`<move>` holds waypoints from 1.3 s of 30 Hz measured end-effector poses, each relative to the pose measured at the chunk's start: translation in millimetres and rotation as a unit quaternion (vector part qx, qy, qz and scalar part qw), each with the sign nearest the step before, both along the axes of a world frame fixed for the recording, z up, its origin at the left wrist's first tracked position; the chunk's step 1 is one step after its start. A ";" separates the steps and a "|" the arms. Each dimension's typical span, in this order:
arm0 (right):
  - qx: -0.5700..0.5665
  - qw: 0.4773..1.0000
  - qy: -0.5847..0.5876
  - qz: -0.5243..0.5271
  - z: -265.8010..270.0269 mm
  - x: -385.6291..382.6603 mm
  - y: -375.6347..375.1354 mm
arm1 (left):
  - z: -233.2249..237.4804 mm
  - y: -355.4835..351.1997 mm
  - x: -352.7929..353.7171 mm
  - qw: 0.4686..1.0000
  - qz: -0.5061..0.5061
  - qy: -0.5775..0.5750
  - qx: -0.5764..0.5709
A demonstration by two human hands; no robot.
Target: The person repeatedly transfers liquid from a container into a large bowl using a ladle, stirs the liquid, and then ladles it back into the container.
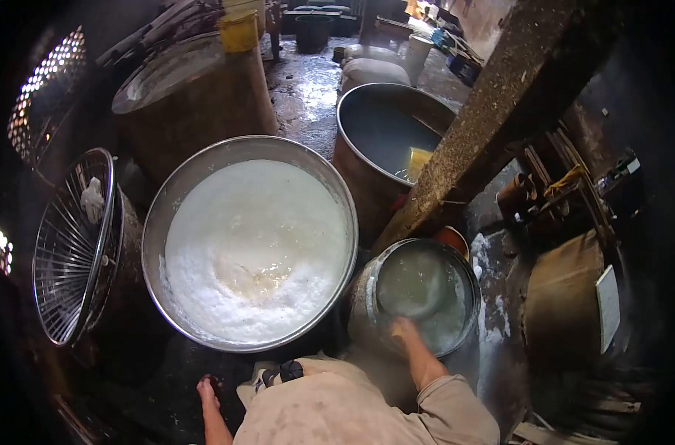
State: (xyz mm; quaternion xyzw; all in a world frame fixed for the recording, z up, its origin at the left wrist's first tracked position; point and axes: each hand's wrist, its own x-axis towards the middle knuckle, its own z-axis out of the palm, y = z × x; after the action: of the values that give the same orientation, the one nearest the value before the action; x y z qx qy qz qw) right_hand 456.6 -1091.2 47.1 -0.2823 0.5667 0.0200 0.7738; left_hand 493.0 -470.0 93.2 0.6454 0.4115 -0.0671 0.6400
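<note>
My right hand [404,328] is at the near left rim of a smaller round vessel [474,297] holding cloudy greenish liquid; a round shape shows in the liquid, and what my fingers hold there is hidden. My left hand [209,386] hangs low at my side, below the big vat, near nothing I can make out; its fingers look curled, but dark shadow hides them. The big metal vat [153,245] in front of me is filled with white, foamy material [259,230], with a wet, yellowish patch near its front.
At the left leans a wire basket [63,259]. Behind stand a large vat [196,126] with a yellow container [238,31] and a drum [352,159] of dark liquid. A slanted wooden post [486,111] rises at right, beyond the smaller vessel. Sacks [374,73] lie farther back on wet floor.
</note>
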 end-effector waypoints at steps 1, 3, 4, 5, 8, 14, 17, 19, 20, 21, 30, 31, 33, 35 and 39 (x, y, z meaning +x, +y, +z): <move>0.020 0.999 -0.030 0.011 1.1 -7.4 -2.1 | 0.5 1.9 -5.1 1.000 0.000 0.006 0.012; 0.035 0.997 -0.060 0.028 5.5 -14.5 -12.6 | 1.6 5.5 -12.7 1.000 0.011 0.014 0.000; 0.035 0.996 -0.064 0.045 8.4 -21.1 -17.2 | 2.5 8.8 -17.3 1.000 0.015 0.023 -0.006; 0.035 0.995 -0.069 0.062 10.8 -26.5 -20.4 | 3.0 12.0 -19.4 0.999 0.021 0.026 -0.009; 0.024 0.996 -0.061 0.068 43.4 -39.2 -23.7 | -11.0 23.8 -26.3 0.997 0.025 0.064 0.029; -0.001 0.994 -0.034 0.109 73.1 -64.6 -45.4 | -26.4 33.3 -45.7 0.997 0.019 0.074 0.027; -0.037 0.989 0.007 0.140 100.2 -69.4 -59.4 | -1.2 15.3 -44.4 0.989 0.055 0.134 0.023; -0.085 0.978 0.026 0.190 140.7 -67.5 -50.6 | -10.4 15.9 -47.9 0.986 0.067 0.150 0.003; -0.088 0.975 0.026 0.201 156.7 -62.8 -46.2 | -17.0 16.4 -46.9 0.985 0.063 0.163 -0.012; -0.101 0.973 0.057 0.201 171.0 -60.5 -41.1 | -22.3 15.6 -46.6 0.983 0.072 0.165 -0.016; -0.112 0.929 0.035 0.352 214.9 -3.8 44.2 | -33.8 31.5 -11.1 0.989 0.047 0.107 -0.093; -0.070 0.935 0.002 0.348 209.9 8.6 60.1 | -29.5 34.9 -3.8 0.990 0.052 0.105 -0.085; -0.026 0.934 -0.046 0.354 194.1 34.2 94.7 | -29.8 51.0 0.3 0.989 0.066 0.103 -0.089; 0.051 0.931 -0.101 0.347 178.8 65.0 138.8 | -29.8 75.9 1.3 0.988 0.081 0.096 -0.089; -0.006 0.910 -0.133 0.393 169.6 129.4 245.5 | -16.9 115.5 -8.5 0.985 0.126 0.092 -0.072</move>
State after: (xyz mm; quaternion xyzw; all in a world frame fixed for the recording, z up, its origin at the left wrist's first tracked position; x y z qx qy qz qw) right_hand 586.0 -845.7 216.7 -0.4864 0.3023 0.2815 0.7699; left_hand 484.5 -354.5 76.3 0.5320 0.5411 -0.0747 0.6471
